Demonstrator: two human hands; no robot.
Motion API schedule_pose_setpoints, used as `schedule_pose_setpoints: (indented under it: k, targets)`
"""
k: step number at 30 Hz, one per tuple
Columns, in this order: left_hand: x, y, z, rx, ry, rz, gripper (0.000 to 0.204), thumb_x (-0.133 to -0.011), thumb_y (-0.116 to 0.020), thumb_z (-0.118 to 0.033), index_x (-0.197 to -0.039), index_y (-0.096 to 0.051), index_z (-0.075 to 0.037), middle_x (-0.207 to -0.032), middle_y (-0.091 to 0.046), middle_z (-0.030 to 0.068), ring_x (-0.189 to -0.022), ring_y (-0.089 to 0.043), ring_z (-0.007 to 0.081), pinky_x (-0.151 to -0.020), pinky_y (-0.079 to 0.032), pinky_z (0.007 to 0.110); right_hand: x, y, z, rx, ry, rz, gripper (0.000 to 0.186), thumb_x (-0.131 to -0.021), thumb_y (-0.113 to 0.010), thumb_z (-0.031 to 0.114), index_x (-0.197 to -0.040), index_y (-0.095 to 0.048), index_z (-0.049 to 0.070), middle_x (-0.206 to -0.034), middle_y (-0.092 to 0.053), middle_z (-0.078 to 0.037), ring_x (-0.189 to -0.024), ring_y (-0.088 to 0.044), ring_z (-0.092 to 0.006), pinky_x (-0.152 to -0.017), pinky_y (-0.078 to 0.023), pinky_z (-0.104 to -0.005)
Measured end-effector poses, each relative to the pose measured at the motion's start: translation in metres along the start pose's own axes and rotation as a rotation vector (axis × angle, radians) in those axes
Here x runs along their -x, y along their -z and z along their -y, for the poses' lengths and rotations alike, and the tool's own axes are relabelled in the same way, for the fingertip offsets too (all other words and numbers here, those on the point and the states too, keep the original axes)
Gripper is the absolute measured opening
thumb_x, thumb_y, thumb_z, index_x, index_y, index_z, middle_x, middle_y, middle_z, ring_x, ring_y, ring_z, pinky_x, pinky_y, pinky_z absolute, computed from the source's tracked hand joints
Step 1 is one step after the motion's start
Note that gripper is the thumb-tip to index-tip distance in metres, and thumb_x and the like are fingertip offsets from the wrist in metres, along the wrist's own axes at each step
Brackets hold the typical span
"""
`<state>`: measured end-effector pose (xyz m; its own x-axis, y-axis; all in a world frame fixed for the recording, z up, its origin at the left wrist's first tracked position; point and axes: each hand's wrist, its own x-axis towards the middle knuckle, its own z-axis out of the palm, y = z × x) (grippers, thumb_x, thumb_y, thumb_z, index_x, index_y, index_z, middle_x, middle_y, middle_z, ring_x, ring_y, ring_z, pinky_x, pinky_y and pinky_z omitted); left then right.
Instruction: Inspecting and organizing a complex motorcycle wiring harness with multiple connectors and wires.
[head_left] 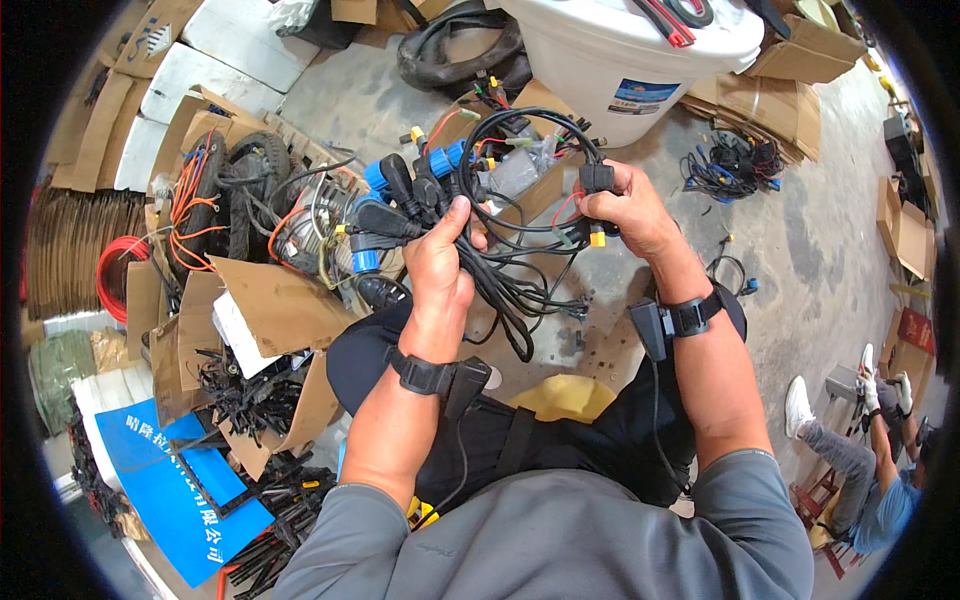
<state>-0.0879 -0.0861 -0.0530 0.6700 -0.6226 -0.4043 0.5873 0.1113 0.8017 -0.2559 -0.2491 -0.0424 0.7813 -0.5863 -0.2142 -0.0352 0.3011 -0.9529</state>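
Observation:
My left hand [443,245] grips a bundle of looped black cables [505,300] near the middle of the view, with black plugs [383,220] and blue connectors [365,260] sticking out above and left of my thumb. My right hand [627,210], to the right, is closed on the cable loop at a black connector [597,177]. A yellow connector [597,239] hangs just below those fingers, beside thin red and black wires. Parts of the bundle behind my fingers are hidden, and some of its upper connectors overlap a cardboard piece behind them.
Boxes of cables and parts [250,300], tyres [240,190] and a blue sign [150,480] crowd the left. A white bucket [590,60] stands ahead, a cable pile [730,165] to its right. A person in blue [880,510] with white gloves sits at lower right.

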Motion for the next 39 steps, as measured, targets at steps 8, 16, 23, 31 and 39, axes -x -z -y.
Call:
schedule_pose_setpoints:
  k: [8,16,23,31,39]
  targets:
    - [0.003,-0.003,0.005,-0.123,-0.067,0.006,0.019,-0.085,-0.068,-0.011,-0.097,-0.065,0.004,-0.085,-0.068,0.0119,-0.057,-0.056,0.0138,-0.053,-0.046,0.026,-0.001,-0.005,-0.006,0.343,0.079,-0.011,0.02,-0.073,-0.065,0.014,-0.087,-0.064,0.0,-0.073,-0.059,0.003,-0.067,-0.05,-0.0049,-0.062,-0.044,-0.0241]
    - [0.012,-0.01,0.004,-0.127,-0.085,-0.084,0.011,-0.079,-0.067,0.001,-0.088,-0.068,0.007,-0.081,-0.067,0.0095,-0.061,-0.057,0.0136,-0.059,-0.045,0.024,-0.002,-0.007,-0.006,0.677,-0.066,-0.063,0.047,-0.075,-0.071,0.042,-0.088,-0.064,-0.002,-0.073,-0.064,-0.012,-0.069,-0.059,-0.021,-0.067,-0.048,-0.0353]
    - [0.022,-0.018,0.004,-0.192,-0.275,0.032,0.01,-0.075,-0.07,0.006,-0.084,-0.065,0.003,-0.076,-0.065,0.0057,-0.055,-0.057,0.0117,-0.049,-0.046,0.023,-0.004,0.002,0.004,0.911,-0.275,0.061,0.06,-0.077,-0.066,0.057,-0.087,-0.067,-0.002,-0.067,-0.061,-0.007,-0.063,-0.058,-0.0171,-0.059,-0.047,-0.0316]
    - [0.026,-0.018,0.003,-0.19,-0.29,0.098,0.01,-0.077,-0.069,0.007,-0.086,-0.066,0.004,-0.078,-0.066,0.0071,-0.057,-0.058,0.012,-0.051,-0.048,0.024,-0.006,0.003,-0.005,0.741,-0.221,0.065,0.056,-0.076,-0.068,0.055,-0.085,-0.068,0.0,-0.071,-0.062,-0.005,-0.067,-0.058,-0.0144,-0.062,-0.046,-0.0293]
    - [0.024,-0.013,0.001,-0.213,-0.353,0.096,0.011,-0.077,-0.071,0.006,-0.086,-0.066,0.002,-0.078,-0.066,0.0048,-0.057,-0.058,0.0108,-0.052,-0.048,0.024,-0.008,-0.005,-0.014,0.569,-0.192,0.154,0.037,-0.079,-0.069,0.036,-0.088,-0.068,0.001,-0.076,-0.067,-0.005,-0.069,-0.059,-0.0121,-0.065,-0.049,-0.0296]
